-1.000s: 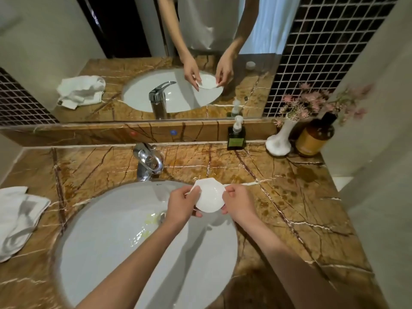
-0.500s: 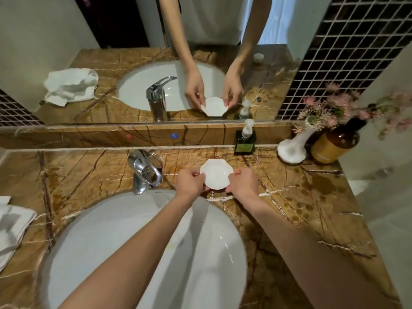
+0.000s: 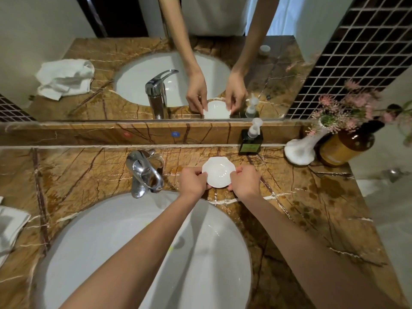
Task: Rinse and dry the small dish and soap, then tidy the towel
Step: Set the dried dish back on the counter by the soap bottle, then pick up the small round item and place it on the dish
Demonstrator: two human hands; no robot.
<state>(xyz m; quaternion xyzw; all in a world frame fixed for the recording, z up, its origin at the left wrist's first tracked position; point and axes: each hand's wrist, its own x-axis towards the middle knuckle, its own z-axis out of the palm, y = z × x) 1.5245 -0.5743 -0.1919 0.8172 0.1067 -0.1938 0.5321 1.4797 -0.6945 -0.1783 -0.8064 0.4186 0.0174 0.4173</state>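
A small white scalloped dish [image 3: 218, 172] is level and right side up over the brown marble counter [image 3: 312, 208], behind the basin's right rim. My left hand [image 3: 193, 181] pinches its left edge and my right hand [image 3: 245, 180] pinches its right edge. Whether the dish rests on the counter or hovers just above it I cannot tell. The dish is empty. A white towel [image 3: 11, 226] lies crumpled at the counter's far left edge. No soap bar shows.
The white oval basin [image 3: 78, 253] fills the foreground, with a chrome tap [image 3: 143, 172] behind it. At the back right stand a dark pump bottle [image 3: 251, 141], a white vase with pink flowers [image 3: 299, 150] and an amber bottle [image 3: 347, 146]. A mirror runs along the back wall.
Both hands carried the dish from above the basin's rim back and down to the counter beside the tap, turning it level and face up. My view tilted closer to the counter.
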